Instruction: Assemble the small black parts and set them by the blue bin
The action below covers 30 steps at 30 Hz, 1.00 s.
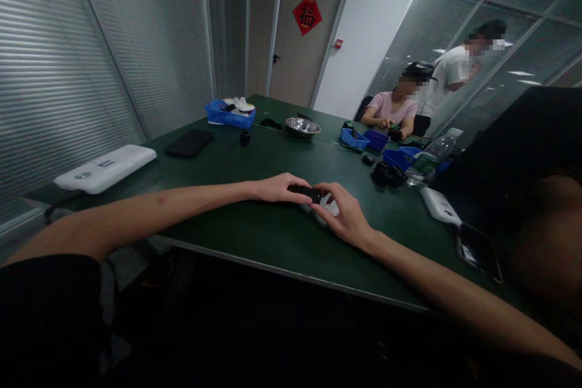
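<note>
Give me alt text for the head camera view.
A person's left hand holds a small black object, the right hand at its end, over a dark green table. Beyond are a metal bowl, a blue basket and a seated person.

A red diamond-shaped sign hangs on the closed door.

Small black object in left hand

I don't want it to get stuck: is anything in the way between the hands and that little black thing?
Nothing visible blocks them. The left hand holds the small black object, and the right hand has fingertips at it. A whitish thing shows beside it, inside the right hand's curl.
</note>
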### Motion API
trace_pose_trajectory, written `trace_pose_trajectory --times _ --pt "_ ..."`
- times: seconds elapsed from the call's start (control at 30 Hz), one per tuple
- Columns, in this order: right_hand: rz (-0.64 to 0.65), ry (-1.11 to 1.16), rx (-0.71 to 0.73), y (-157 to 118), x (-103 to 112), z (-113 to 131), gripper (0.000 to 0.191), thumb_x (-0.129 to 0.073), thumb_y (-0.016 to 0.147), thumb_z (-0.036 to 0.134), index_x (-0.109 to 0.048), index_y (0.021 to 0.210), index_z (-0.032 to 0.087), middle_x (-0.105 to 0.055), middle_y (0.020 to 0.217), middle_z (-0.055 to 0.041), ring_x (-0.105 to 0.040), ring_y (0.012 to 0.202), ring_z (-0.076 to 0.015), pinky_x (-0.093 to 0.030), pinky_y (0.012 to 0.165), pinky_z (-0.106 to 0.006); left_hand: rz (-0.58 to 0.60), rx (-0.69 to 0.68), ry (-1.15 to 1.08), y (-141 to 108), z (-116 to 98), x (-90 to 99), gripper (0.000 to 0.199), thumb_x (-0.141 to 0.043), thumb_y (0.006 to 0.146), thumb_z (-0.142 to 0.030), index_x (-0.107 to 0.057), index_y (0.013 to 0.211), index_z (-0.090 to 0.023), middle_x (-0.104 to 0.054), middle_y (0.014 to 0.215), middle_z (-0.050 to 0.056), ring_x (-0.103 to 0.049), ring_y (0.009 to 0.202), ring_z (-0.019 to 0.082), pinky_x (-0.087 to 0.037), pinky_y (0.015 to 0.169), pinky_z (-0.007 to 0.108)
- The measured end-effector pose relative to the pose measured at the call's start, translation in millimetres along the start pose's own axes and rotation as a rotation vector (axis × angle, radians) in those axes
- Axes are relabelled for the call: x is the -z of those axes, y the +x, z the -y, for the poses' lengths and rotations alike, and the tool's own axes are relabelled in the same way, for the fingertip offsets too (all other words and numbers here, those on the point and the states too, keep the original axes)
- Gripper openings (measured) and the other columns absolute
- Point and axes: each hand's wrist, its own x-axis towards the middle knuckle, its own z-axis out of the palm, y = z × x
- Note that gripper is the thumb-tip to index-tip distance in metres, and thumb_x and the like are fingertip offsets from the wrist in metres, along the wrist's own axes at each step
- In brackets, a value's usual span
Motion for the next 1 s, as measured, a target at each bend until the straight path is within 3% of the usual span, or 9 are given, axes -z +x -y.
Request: trace_pose_trajectory --times 0.17,0.33,0.43,0.6,0.83,1.0 --pt "-0.023 0.023 0.08 -0.3 -1.0 0.6 0.03 -0.06 0.099 0.031 -0.054 0.129 0.029 -0.058 0.125 -0.0101 -0.062 0.111 -0.0275 -0.058 0.091 -0.047 0.005 -0.011 -0.002 -0.7 0.1 -0.2 0.046 -0.068 0.091 -0.051 -0.07 0.12 -0.015 -0.069 0.102 0.005 -0.059 0.086 0.017 -0.04 0.073 0.026" --pt "-0.043 0.023 -0.005 0.3 0.0 -1.2 0.04 -0.068 0.095 0.038 -0.051 0.13 0.026 -0.061 0.116 -0.0096 -0.063 0.101 -0.0272 -0.058 0.084 -0.046 -0.002 -0.013 -0.003 -1.0 0.3 0.9 0.044 -0.067 0.092 -0.05 -0.07 0.118 -0.014 -0.068 0.099 0.005 -0.059 0.085 0.017 -0.041 0.074 0.026" --pt "-0.021 0.012 -0.004 0.2 0.6 -2.1 0.033 -0.066 0.097 0.039 -0.054 0.125 0.026 -0.062 0.11 -0.0083 -0.064 0.096 -0.0259 -0.058 0.081 -0.044 -0.013 -0.026 0.002 -0.6 -0.2 1.0 0.044 -0.069 0.091 -0.048 -0.069 0.119 -0.013 -0.069 0.103 0.006 -0.06 0.088 0.017 -0.041 0.076 0.026" --pt "-0.028 0.019 0.069 -0.1 -0.4 0.2 0.029 -0.062 0.098 0.03 -0.054 0.126 0.028 -0.056 0.123 -0.0102 -0.062 0.107 -0.0267 -0.059 0.087 -0.044 0.002 -0.02 0.001 -0.2 -1.0 0.4 0.045 -0.067 0.091 -0.05 -0.069 0.12 -0.015 -0.069 0.103 0.005 -0.06 0.088 0.017 -0.041 0.076 0.026" --pt "-0.013 -0.02 0.008 -1.0 2.3 -0.2 0.036 -0.066 0.096 0.038 -0.053 0.128 0.026 -0.062 0.112 -0.0091 -0.064 0.097 -0.0267 -0.059 0.084 -0.045 -0.015 -0.028 -0.016 -0.6 -2.0 0.4 0.044 -0.069 0.091 -0.048 -0.07 0.12 -0.016 -0.07 0.106 0.006 -0.061 0.091 0.018 -0.042 0.077 0.027" --pt "-0.019 -0.02 0.08 -1.4 0.0 0.5 0.032 -0.062 0.098 0.029 -0.053 0.129 0.027 -0.057 0.124 -0.0106 -0.062 0.106 -0.0266 -0.059 0.087 -0.044 -0.011 -0.032 -0.006 0.3 -2.0 -0.5 0.045 -0.07 0.09 -0.049 -0.071 0.119 -0.015 -0.07 0.102 0.005 -0.061 0.088 0.017 -0.042 0.077 0.027"
